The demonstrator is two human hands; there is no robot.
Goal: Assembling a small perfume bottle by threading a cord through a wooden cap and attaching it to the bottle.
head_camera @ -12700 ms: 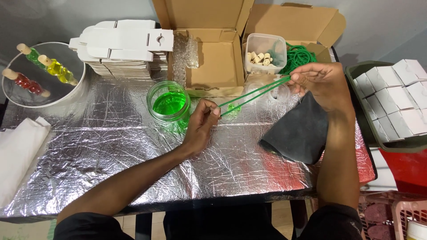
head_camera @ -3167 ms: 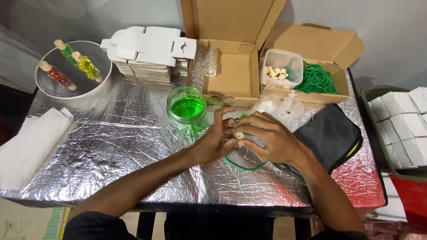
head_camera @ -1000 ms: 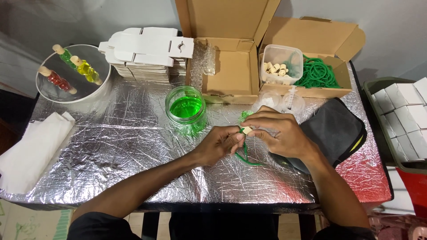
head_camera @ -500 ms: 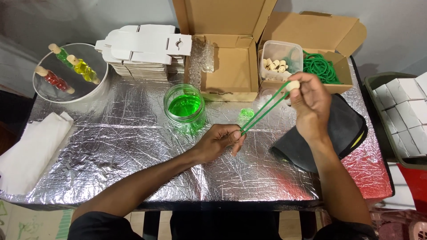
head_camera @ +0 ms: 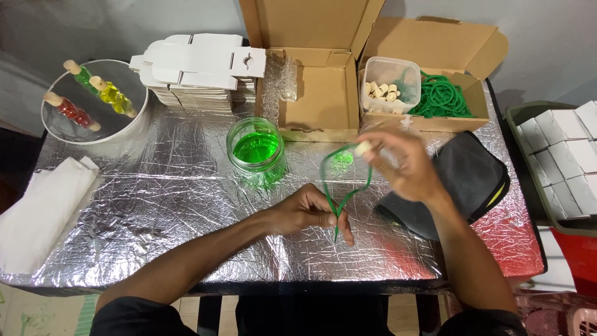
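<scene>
head view: the left hand rests low on the foil-covered tabletop, fingers closed in a pinch on the near end of a thin green cord. the right hand is raised just right of it, blurred, fingers curled around a small pale plug at the cord's far end. the cord bows out in a slack loop between the two hands, with a short tail sticking out below the left fingers.

risks, as judged: the loop hangs near the open jar of green liquid, which stands just left of it; a wide swing could catch the jar and tip or splash it. the pinch on the tail is short, so a sharp pull from the right hand could draw the cord free. the plug looks lightly held and could drop onto the dark pouch.
</scene>
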